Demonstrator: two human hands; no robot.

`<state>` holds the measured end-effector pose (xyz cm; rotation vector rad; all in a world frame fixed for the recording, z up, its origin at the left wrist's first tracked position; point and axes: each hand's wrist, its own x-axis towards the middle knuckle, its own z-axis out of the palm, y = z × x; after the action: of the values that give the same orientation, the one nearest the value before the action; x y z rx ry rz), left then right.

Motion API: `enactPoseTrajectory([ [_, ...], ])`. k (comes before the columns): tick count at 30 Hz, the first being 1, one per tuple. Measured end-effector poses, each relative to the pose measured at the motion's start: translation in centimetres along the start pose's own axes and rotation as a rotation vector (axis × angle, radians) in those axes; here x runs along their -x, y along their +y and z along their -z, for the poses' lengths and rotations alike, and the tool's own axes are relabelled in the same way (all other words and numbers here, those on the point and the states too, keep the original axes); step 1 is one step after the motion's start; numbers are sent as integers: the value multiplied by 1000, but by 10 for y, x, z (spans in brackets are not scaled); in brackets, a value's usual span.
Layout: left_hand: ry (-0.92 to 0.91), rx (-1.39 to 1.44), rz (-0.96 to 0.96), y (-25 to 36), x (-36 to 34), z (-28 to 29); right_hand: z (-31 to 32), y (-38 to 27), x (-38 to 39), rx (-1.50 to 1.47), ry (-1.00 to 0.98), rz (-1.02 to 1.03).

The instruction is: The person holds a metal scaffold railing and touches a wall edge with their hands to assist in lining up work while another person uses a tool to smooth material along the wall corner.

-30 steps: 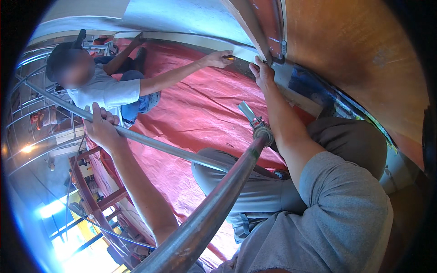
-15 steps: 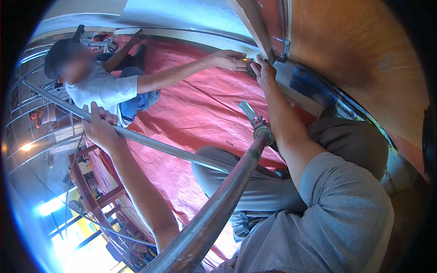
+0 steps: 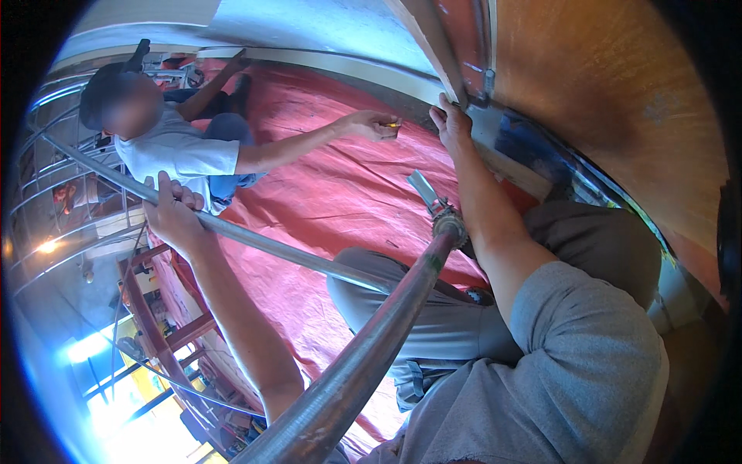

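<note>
The left hand [image 3: 176,221] is clasping a round silver metal pole [image 3: 263,243], the right hand [image 3: 453,125], grip unclear, seemingly bracing a pale wooden post [image 3: 428,37], next needing steadiness.

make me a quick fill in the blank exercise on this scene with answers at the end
The person's left hand holds a slim pipe made of ____.
The person's right hand and the co-worker's outstretched hand are ____ (touching/apart).
The person's shirt is ____.
The brown panel stands on the picture's ____ side.

metal; apart; grey; right
</note>
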<state>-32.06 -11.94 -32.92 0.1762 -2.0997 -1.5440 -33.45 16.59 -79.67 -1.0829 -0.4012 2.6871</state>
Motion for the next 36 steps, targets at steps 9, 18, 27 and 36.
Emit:
enactPoseTrajectory([
  [9, 11, 46, 2, 1, 1, -6, 5, 1, -9, 19, 22, -31],
  [18, 37, 25, 5, 5, 3, -7, 12, 4, -18, -6, -48, -64],
  [27, 37, 30, 11, 5, 3, -9, 10, 2, -15, 2, -42, -72],
  [36, 43, 30, 14, 5, 2, -9, 9, 2, -14, -19, -27, -78],
])
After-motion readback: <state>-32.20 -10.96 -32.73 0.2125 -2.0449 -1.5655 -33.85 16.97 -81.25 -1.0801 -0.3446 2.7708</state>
